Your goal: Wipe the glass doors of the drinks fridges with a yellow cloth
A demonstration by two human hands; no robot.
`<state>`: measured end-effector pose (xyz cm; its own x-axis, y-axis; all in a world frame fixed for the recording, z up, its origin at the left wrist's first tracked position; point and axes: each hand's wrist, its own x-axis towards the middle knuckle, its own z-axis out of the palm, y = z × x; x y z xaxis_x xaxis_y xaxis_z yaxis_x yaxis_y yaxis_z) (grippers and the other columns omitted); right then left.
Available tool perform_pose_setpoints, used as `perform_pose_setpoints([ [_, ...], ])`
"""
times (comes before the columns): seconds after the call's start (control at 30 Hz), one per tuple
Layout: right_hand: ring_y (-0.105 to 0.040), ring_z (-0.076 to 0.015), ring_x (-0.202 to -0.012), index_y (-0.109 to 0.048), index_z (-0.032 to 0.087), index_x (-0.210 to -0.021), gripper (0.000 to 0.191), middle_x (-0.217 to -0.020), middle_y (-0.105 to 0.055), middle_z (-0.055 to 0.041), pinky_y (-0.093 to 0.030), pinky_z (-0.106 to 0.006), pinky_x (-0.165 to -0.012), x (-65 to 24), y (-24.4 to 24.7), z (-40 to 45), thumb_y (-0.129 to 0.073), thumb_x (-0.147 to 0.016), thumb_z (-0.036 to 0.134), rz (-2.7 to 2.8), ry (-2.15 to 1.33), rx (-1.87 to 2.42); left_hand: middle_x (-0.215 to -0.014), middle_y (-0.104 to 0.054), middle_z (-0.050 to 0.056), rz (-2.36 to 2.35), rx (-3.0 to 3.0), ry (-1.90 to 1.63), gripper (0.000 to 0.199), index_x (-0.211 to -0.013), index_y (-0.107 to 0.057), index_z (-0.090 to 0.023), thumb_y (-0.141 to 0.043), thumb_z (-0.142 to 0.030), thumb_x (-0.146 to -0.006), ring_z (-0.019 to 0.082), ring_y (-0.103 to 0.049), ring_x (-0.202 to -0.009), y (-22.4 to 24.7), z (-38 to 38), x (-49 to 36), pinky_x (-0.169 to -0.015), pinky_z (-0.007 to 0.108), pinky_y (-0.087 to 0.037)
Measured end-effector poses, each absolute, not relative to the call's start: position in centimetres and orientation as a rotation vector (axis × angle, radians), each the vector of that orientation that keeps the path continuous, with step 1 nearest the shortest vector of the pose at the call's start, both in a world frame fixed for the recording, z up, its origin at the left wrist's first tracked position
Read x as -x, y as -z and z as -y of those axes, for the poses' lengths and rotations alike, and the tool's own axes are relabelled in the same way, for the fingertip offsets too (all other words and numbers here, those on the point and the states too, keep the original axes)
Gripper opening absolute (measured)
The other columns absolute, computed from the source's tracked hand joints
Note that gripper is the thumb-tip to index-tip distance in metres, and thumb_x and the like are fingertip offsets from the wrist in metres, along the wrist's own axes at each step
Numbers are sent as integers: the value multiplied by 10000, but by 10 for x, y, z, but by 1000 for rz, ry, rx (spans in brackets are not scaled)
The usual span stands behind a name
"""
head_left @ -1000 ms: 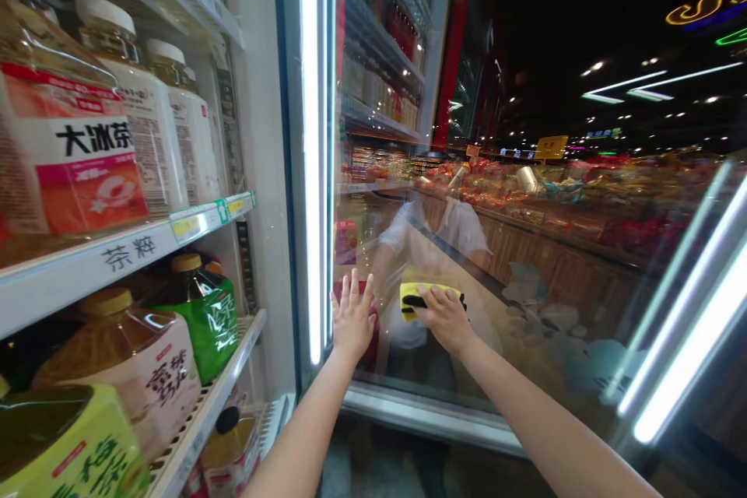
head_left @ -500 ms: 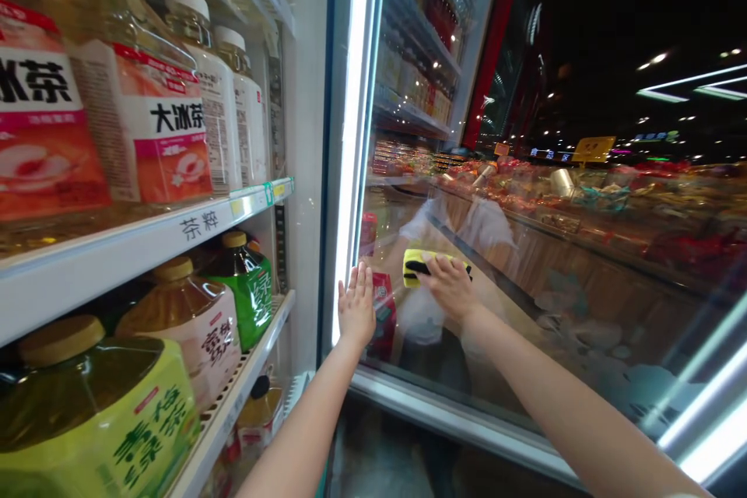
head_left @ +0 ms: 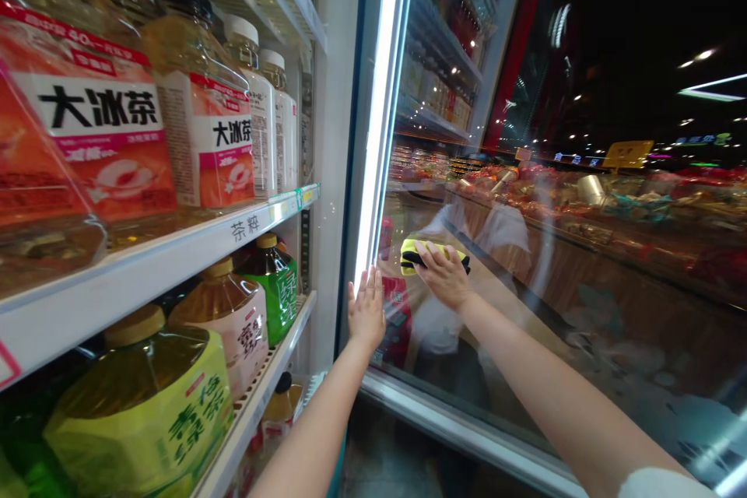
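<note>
A soft yellow cloth with a black edge (head_left: pixel 415 254) is pressed flat against the smooth, reflective glass cooler door (head_left: pixel 525 264), near its lit left edge. The right hand (head_left: pixel 443 278) covers the cloth's right part, fingers spread over it and holding it to the pane. The left hand (head_left: pixel 366 310) lies open, fingers together, flat on the glass just beside the white light strip (head_left: pixel 379 109). Since half a second ago, both hands and the cloth sit slightly further right. Plastic tea bottles (head_left: pixel 204 140) fill the wire shelves (head_left: pixel 175 249).
</note>
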<state>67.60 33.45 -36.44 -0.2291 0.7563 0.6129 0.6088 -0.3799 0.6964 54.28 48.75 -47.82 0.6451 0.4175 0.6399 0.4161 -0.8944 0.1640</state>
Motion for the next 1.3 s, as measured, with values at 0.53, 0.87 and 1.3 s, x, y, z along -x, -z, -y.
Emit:
perform_pose_setpoints([
  [0.53, -440, -284, -1446, -340, 257, -1629, 596, -1639, -453, -38, -310, -527, -1197, -669, 371, -369, -406, -1039, 206, -1862, -1607, -1836, -1741, -130, 108, -780, -2797, -1174, 978, -1673, -91, -184, -620, -172, -851, 300, -108, -1618, 485, -489, -528, -1305, 582, -170],
  [0.87, -435, -213, -1501, -667, 286, -1356, 348, -1536, -582, -16, -206, -543, -1314, -672, 375, -399, -535, -1036, 247, -2001, -1481, -1739, -1739, -137, 148, -810, -2738, -1232, 983, -1671, -108, -161, -638, -151, -843, 303, -86, -1615, 477, -487, -524, -1307, 560, -174],
  [1.3, -321, -295, -1561, -518, 242, -1524, 491, -1640, -438, -67, -228, -622, -1280, -669, 331, -410, -429, -1042, 212, -1893, -1634, -1903, -1730, -105, 222, -820, -2620, -1285, 996, -1663, -59, -104, -651, -185, -867, 349, -67, -1608, 461, -485, -541, -1282, 590, -216],
])
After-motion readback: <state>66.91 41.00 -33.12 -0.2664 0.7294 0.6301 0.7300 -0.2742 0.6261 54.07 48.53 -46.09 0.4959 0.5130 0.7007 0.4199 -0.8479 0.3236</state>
